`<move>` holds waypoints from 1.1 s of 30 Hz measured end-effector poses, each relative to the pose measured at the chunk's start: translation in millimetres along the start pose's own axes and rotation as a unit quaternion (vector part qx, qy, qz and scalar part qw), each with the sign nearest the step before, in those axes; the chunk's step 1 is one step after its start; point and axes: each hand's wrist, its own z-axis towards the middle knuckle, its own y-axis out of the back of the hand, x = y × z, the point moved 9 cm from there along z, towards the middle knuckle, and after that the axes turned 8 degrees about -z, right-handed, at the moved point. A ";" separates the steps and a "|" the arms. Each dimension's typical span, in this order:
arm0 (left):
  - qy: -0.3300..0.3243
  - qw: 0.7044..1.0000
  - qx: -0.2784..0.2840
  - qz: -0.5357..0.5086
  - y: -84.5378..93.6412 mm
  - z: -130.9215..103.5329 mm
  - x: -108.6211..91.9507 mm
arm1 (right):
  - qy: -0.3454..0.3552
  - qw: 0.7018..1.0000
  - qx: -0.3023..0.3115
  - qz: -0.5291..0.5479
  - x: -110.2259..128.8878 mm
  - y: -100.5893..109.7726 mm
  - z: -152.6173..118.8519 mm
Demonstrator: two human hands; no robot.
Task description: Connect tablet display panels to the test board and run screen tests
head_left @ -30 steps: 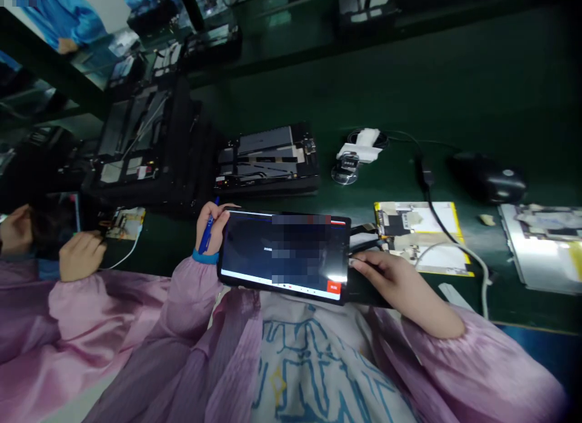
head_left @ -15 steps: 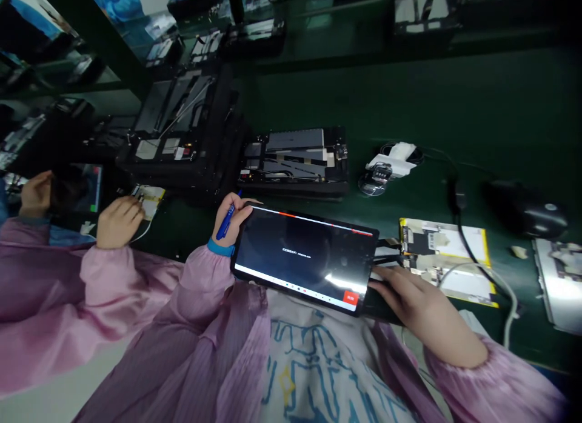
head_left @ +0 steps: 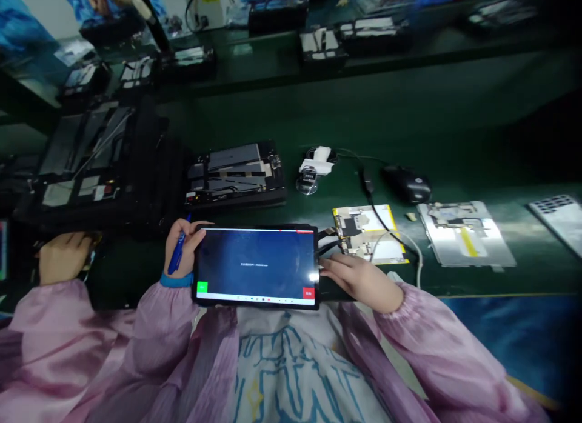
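Note:
A lit display panel (head_left: 257, 277) with a black frame lies nearly level before my chest, a green box at its lower left and a red one at its lower right. My left hand (head_left: 180, 253) is closed on the panel's left edge, with a blue pen (head_left: 179, 247) tucked among its fingers. At the opposite edge, my right hand (head_left: 361, 280) pinches the panel's side; its fingertips are partly hidden. Dark flat cables (head_left: 328, 241) run from behind the panel to a circuit assembly with yellow edging (head_left: 373, 232), just beyond my right hand.
Stacked black device housings (head_left: 86, 162) stand at the left, with another housing pile (head_left: 236, 174) closer in. A mouse (head_left: 407, 183), coiled cable (head_left: 313, 165) and silver panel (head_left: 466, 235) lie to the right. A co-worker's hand (head_left: 66, 256) is at far left.
My view has swung to the right. The display panel has gone from tilted to nearly level, and a green box now shows on it. Both hands remain at its sides.

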 end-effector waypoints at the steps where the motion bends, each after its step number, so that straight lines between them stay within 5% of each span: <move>1: 0.002 1.000 -0.003 0.001 0.1 1.0 -0.3 | 0.007 1.000 -0.005 -0.013 0.3 0.8 0.8; 22: -0.019 0.999 -0.012 0.029 5.3 4.5 -0.8 | 0.035 0.998 -0.042 -0.022 -3.5 8.4 3.6; 28: -0.008 0.999 -0.014 0.040 8.8 6.2 2.2 | -0.047 0.997 -0.066 0.012 -24.4 18.2 3.5; 33: -0.019 0.997 -0.016 0.070 7.5 6.2 -1.8 | -0.210 0.970 -0.125 0.012 -83.0 56.4 12.5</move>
